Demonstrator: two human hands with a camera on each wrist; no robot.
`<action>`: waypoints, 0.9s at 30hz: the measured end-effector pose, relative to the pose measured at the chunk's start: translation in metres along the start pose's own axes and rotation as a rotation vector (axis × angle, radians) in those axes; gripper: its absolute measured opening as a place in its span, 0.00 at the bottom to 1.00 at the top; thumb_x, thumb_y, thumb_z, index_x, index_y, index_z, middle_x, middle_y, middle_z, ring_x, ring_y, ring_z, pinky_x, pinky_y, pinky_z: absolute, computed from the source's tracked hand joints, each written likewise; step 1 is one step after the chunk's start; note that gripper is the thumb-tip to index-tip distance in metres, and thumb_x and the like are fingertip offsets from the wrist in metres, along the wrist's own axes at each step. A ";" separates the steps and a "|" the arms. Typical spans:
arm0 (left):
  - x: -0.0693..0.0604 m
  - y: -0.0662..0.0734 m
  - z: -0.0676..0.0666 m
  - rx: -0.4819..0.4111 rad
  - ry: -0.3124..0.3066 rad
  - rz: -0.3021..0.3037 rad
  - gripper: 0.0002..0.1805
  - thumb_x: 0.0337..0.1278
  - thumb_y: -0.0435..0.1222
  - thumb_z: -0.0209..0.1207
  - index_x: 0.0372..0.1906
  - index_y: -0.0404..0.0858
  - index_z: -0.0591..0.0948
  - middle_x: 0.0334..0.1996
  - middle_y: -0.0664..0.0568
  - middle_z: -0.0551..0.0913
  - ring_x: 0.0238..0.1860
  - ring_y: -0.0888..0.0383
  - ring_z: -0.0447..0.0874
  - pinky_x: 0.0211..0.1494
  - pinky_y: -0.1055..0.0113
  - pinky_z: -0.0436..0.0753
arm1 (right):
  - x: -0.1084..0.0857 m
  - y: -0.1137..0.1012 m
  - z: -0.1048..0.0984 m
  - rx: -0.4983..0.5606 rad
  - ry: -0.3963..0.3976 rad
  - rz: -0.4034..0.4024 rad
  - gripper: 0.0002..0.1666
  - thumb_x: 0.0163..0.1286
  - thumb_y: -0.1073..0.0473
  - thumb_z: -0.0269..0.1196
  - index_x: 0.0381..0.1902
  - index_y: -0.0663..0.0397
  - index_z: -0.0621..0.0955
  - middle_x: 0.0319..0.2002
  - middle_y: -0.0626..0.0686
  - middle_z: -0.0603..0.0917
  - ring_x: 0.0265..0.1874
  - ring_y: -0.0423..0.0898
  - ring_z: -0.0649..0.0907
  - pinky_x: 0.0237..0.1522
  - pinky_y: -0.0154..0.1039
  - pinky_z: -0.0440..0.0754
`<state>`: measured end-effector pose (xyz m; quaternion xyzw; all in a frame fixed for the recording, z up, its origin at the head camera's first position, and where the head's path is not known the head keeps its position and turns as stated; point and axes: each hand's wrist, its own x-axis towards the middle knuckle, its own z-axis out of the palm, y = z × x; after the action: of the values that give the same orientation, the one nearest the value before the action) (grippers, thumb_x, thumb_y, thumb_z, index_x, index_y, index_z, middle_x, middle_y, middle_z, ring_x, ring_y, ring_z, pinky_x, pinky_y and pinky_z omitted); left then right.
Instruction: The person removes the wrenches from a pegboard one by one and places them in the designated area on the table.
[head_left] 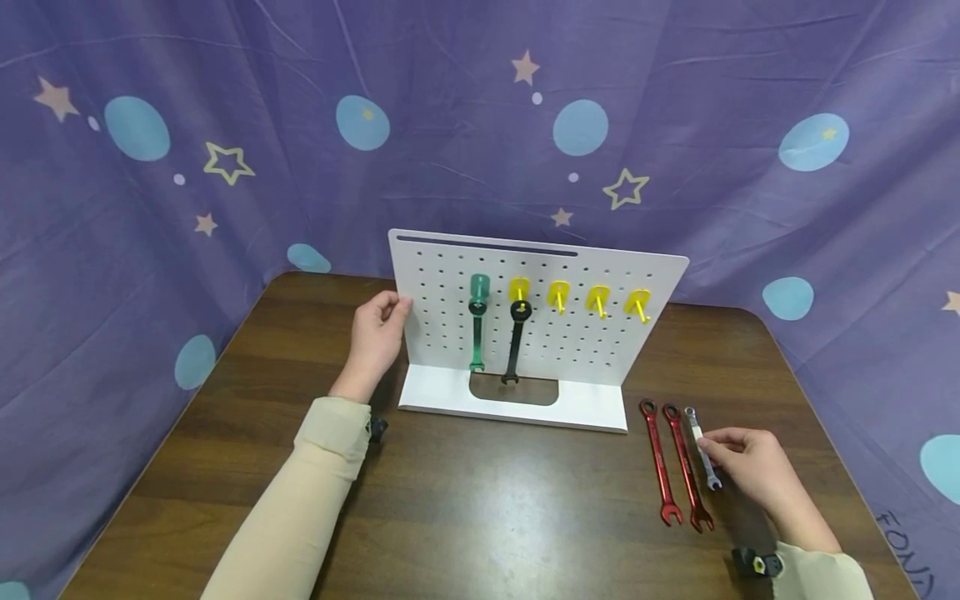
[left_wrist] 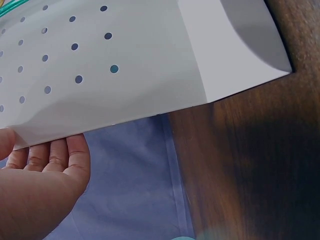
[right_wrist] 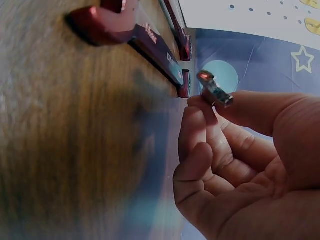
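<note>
My left hand [head_left: 377, 336] holds the left edge of a white pegboard [head_left: 442, 333]. In the left wrist view the thumb lies on the board's front and the fingers [left_wrist: 75, 155] go behind its edge. My right hand [head_left: 757, 467] pinches a small silver wrench [head_left: 709, 471] between thumb and forefinger. The right wrist view shows that wrench [right_wrist: 214, 89] nearly end-on, above the table. Left of it, two red wrenches [head_left: 660, 467] lie side by side on the table. A green wrench [head_left: 477, 337] and a black wrench [head_left: 515, 346] hang on the board.
The green wrench hangs from a green hook [head_left: 480, 286], the black one from a yellow hook [head_left: 518, 288]. Further yellow hooks [head_left: 597, 298] to the right carry nothing. The board's white base [head_left: 435, 392] stands on a brown wooden table [head_left: 465, 500]. A purple curtain [head_left: 450, 192] hangs behind.
</note>
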<state>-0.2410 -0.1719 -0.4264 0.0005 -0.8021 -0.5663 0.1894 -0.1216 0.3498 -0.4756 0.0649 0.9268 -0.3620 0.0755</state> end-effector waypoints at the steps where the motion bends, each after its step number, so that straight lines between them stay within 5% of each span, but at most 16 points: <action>1: 0.000 0.000 0.000 0.001 0.001 -0.001 0.11 0.75 0.34 0.58 0.40 0.27 0.83 0.26 0.38 0.79 0.22 0.61 0.64 0.24 0.72 0.64 | 0.000 0.000 0.000 -0.007 0.000 0.005 0.25 0.75 0.50 0.65 0.48 0.72 0.84 0.36 0.57 0.88 0.35 0.48 0.84 0.33 0.42 0.81; 11: -0.001 0.000 0.000 0.004 0.003 -0.001 0.12 0.75 0.34 0.58 0.41 0.27 0.83 0.27 0.38 0.80 0.23 0.60 0.64 0.24 0.71 0.64 | 0.003 0.001 0.001 -0.097 0.024 -0.012 0.19 0.73 0.52 0.66 0.41 0.67 0.87 0.37 0.60 0.87 0.38 0.56 0.85 0.35 0.52 0.82; 27: 0.000 -0.001 -0.001 0.014 -0.002 -0.006 0.12 0.75 0.35 0.58 0.42 0.27 0.83 0.29 0.39 0.81 0.24 0.59 0.67 0.25 0.71 0.66 | 0.002 0.001 0.003 -0.185 0.065 -0.038 0.11 0.67 0.58 0.70 0.31 0.63 0.86 0.25 0.49 0.85 0.25 0.44 0.79 0.28 0.45 0.73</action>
<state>-0.2406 -0.1730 -0.4266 0.0036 -0.8062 -0.5614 0.1869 -0.1234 0.3482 -0.4789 0.0518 0.9593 -0.2740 0.0440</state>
